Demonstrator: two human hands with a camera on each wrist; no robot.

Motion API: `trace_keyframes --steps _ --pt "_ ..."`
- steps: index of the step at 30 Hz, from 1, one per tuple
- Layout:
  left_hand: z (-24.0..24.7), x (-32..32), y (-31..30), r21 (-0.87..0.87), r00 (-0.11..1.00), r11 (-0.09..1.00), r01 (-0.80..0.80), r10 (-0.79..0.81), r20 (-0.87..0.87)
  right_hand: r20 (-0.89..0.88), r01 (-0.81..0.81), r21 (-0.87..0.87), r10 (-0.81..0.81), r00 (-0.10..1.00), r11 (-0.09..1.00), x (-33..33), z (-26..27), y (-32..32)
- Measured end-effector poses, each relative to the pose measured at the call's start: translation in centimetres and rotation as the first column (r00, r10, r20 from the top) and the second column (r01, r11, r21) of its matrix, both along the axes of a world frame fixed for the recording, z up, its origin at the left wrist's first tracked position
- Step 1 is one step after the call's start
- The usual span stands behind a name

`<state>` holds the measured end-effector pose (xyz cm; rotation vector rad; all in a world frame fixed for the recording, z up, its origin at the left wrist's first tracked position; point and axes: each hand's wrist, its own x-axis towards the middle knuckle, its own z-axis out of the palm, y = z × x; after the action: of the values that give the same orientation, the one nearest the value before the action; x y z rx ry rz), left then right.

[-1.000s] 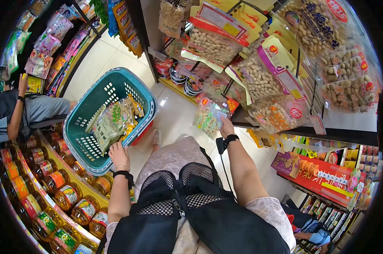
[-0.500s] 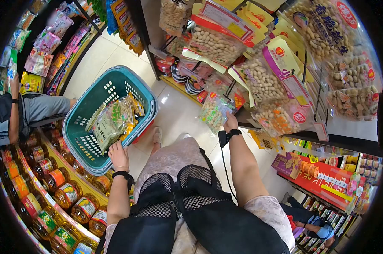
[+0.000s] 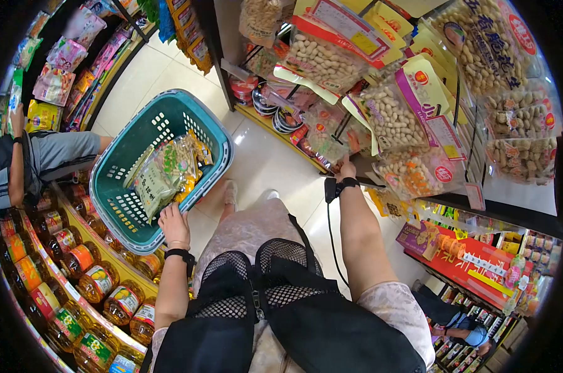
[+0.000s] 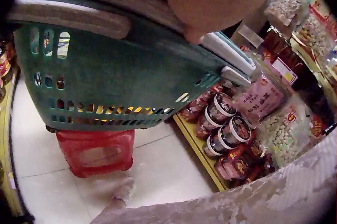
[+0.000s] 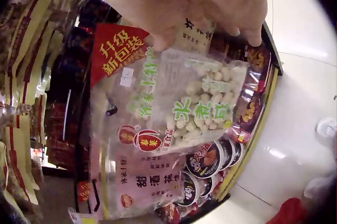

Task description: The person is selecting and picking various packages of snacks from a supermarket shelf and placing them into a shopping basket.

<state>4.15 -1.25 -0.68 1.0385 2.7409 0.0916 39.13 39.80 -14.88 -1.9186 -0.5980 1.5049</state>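
Observation:
My left hand grips the near rim of a green plastic shopping basket, fingers over the edge. Several snack packs lie inside it. In the left wrist view the thumb is against the rim's outer side. My right hand is at the lower edge of the hanging rack. Seen from the right wrist, that hand pinches the edge of a clear bag of peanuts with a red corner label. A hook tip shows at this bag.
Bags of peanuts hang on hooks at the right. Round tubs stand on the low shelf behind. Oil bottles line the left side. Another person stands at the left shelf. A red base is under the basket.
My right hand has moved the bag of peanuts from over the floor in against the rack. My left hand stays on the basket. The person at the left reaches to the shelf packs.

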Motion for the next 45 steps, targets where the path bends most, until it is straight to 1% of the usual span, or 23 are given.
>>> trace_keyframes --steps 2,3,7,9,10,12,16,18,20,21,23,24,25,27,28,30,31,34,37,39,41,42,45 --pt "0.0 -0.1 -0.3 0.009 1.000 1.000 -0.003 0.003 0.005 -0.089 -0.083 0.159 0.098 0.991 0.984 -0.2 1.2 -2.3" --pt "-0.1 -0.1 -0.6 -0.001 1.000 1.000 0.005 -0.005 0.010 0.103 -0.148 -0.014 0.148 0.984 0.989 -0.2 2.8 -3.5" --pt "-0.5 -0.7 -1.7 -0.006 0.999 1.000 -0.007 0.007 0.037 0.070 -0.330 -0.106 0.338 0.938 0.938 0.7 2.0 -10.0" --pt "-0.8 -1.7 -2.2 0.007 0.990 1.000 -0.005 0.004 0.141 -0.053 -0.338 -0.171 0.334 0.941 0.925 2.7 1.2 -13.7" --pt "-2.1 -1.8 -3.1 0.108 0.997 0.994 0.006 -0.015 0.082 -0.058 -0.404 -0.217 0.402 0.914 0.889 3.4 2.0 -15.2" --pt "-1.9 -2.5 -2.8 0.090 0.973 0.995 -0.031 0.009 0.231 -0.125 -0.382 -0.306 0.360 0.924 0.872 5.1 3.4 -17.9" --pt "-2.5 -5.4 -4.3 0.220 0.838 0.955 -0.199 0.049 0.544 -0.031 -0.513 -0.361 0.539 0.842 0.779 5.6 7.5 -22.1" --pt "-3.1 -7.6 -4.8 0.242 0.795 0.939 -0.242 0.049 0.605 0.001 -0.497 -0.351 0.531 0.847 0.794 6.6 7.6 -23.3" --pt "-3.1 -9.7 -4.6 -0.011 0.756 0.910 -0.414 0.351 0.552 0.037 -0.464 -0.325 0.501 0.864 0.824 6.6 8.3 -24.0" --pt "-2.9 -10.7 -4.3 -0.010 0.759 0.911 -0.412 0.349 0.550 0.050 -0.449 -0.311 0.486 0.872 0.838 6.3 8.7 -24.1" --pt "-1.6 -12.7 -3.4 -0.268 0.680 0.804 -0.531 0.593 0.431 0.045 -0.400 -0.276 0.428 0.903 0.874 5.3 9.9 -24.7" --pt "-4.0 -14.2 -4.1 -0.310 0.668 0.762 -0.569 0.648 0.365 0.049 -0.389 -0.272 0.416 0.908 0.880 4.7 10.4 -25.0" --pt "-5.6 -15.2 -4.6 -0.347 0.579 0.677 -0.649 0.735 0.352 0.052 -0.378 -0.267 0.405 0.913 0.887 4.0 10.8 -25.3" --pt "-9.7 -17.5 -5.7 -0.456 0.297 0.470 -0.756 0.867 0.401 0.047 -0.368 -0.259 0.392 0.919 0.893 2.8 11.7 -26.0" --pt "-11.1 -18.3 -6.2 -0.457 0.304 0.476 -0.751 0.864 0.401 0.043 -0.361 -0.252 0.383 0.923 0.898 2.3 12.1 -26.4" --pt "-13.7 -19.3 -7.6 -0.467 0.084 0.403 -0.787 0.820 0.566 0.039 -0.355 -0.252 0.376 0.926 0.900 2.0 12.5 -27.0" --pt "-17.5 -20.1 -8.5 -0.467 0.087 0.407 -0.785 0.819 0.567 0.034 -0.361 -0.249 0.380 0.924 0.899 1.9 12.7 -27.1" --pt "-27.9 -20.7 -11.4 -0.279 -0.116 0.171 -0.945 0.621 0.775 0.062 -0.338 -0.264 0.366 0.929 0.903 2.1 13.3 -27.7" --pt "-29.4 -20.8 -12.1 -0.340 -0.144 0.243 -0.908 0.582 0.800 0.098 -0.306 -0.282 0.344 0.934 0.909 2.7 13.7 -28.6" --pt "-25.9 -20.7 -11.5 -0.334 -0.131 0.283 -0.899 0.555 0.822 0.114 -0.299 -0.288 0.343 0.932 0.910 3.0 13.7 -28.6" --pt "-25.3 -21.4 -11.5 -0.274 0.144 0.585 -0.763 0.567 0.811 0.116 -0.300 -0.279 0.342 0.932 0.912 2.6 13.7 -28.3" --pt "-23.7 -20.9 -11.5 -0.097 0.176 0.614 -0.784 0.368 0.913 0.118 -0.301 -0.275 0.343 0.932 0.913 2.5 13.8 -28.1" --pt "-18.3 -20.5 -9.7 -0.146 0.076 0.573 -0.807 0.346 0.935 0.097 -0.358 -0.258 0.393 0.915 0.897 2.4 13.2 -26.7"
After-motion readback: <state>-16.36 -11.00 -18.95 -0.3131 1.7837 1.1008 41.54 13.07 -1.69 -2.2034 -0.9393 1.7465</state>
